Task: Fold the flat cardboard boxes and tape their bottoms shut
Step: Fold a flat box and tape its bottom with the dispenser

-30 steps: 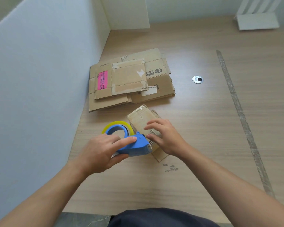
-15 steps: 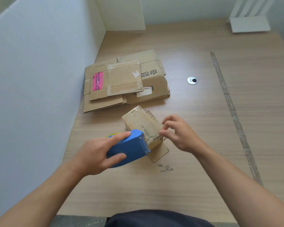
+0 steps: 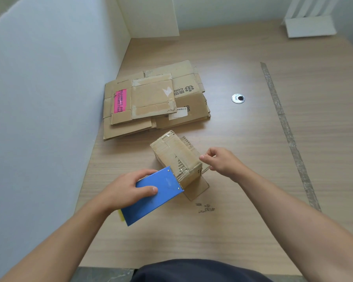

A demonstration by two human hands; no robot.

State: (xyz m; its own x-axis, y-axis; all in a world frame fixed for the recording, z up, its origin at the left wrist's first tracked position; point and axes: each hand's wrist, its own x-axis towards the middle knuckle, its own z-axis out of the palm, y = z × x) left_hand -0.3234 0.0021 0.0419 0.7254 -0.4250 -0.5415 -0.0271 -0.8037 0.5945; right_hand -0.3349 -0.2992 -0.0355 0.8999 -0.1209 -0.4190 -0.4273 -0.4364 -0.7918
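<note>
**One box, its bottom seam under the tape**

One small folded box [image 3: 176, 157] sits on the table [image 3: 243, 231] in front of the person, closed flaps up, near the stack of flat boxes [image 3: 151, 104]. The blue tape dispenser [image 3: 155, 197] meets the box's near edge, so the step in hand looks like taping this seam. The left hand [image 3: 126, 192] grips the dispenser, thumb on top and fingers round its far side. The right hand [image 3: 222, 161] hovers just beside the box's right edge, fingers loosely curled, holding nothing that shows. Whether it touches the cardboard I cannot tell. The next move probably calls for steadying the box, cutting the tape and pressing the end down.
</note>
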